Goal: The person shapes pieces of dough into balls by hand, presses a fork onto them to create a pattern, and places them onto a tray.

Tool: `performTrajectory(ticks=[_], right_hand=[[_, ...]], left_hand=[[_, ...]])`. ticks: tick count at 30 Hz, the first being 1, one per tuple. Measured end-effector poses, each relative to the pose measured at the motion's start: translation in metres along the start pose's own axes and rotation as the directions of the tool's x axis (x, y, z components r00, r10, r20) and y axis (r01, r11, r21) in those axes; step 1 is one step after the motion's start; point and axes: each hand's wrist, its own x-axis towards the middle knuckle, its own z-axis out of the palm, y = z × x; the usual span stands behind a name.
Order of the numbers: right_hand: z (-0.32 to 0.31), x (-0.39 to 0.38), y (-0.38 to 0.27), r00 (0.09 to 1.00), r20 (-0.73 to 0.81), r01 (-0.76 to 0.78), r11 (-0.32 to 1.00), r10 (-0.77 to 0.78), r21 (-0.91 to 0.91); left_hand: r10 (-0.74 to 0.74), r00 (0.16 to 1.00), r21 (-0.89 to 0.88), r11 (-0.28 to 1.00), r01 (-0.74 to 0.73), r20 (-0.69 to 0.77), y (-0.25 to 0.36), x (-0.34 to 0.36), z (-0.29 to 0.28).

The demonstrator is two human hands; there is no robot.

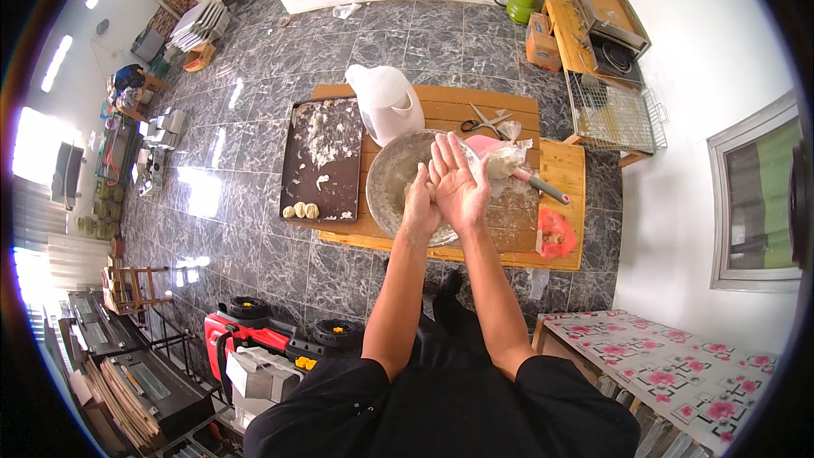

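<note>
My hands are close together above a large round metal bowl (383, 180) with pale residue on its wall. My right hand (465, 191) is open, palm up, fingers stretched forward. Against its inner side, my left hand (420, 208) is curled with the thumb up, and part of its fingers is hidden. A small pale lump shows between the two hands, too little of it to name. Left of the bowl lies a dark baking tray (326, 178) dusted with white flour or crumbs. Several ridged, pale dough pieces (301, 210) sit at its near edge.
A white pitcher (386, 106) stands behind the bowl. Scissors (485, 121), a clear plastic bag (509, 158), a grey-handled tool (547, 187) and a red plastic bag (555, 233) lie to the right on the low wooden table (564, 171). A red-black machine (254, 331) stands at near left.
</note>
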Motion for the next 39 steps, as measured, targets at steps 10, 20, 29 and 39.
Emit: performTrajectory(ticks=[10,20,29,39], right_hand=[[0.006,-0.007,-0.010,0.996,-0.048,0.087,0.930,-0.075,0.356],[-0.005,-0.022,0.020,0.957,-0.283,-0.203,0.834,0.059,-0.514],[0.003,-0.025,0.032,0.955,-0.199,-0.257,0.946,0.218,-0.199],[0.000,-0.054,0.049,0.972,-0.233,-0.084,0.901,-0.020,-0.426]], left_hand=[[0.280,0.873,0.619,0.784,0.032,-0.400,0.001,-0.019,0.006],[0.414,0.856,0.794,0.382,-0.473,0.311,0.001,-0.021,0.018],[0.451,0.892,0.999,0.040,-0.029,0.008,-0.007,-0.020,0.015],[0.341,0.930,0.854,0.517,-0.063,-0.138,0.015,0.006,-0.001]])
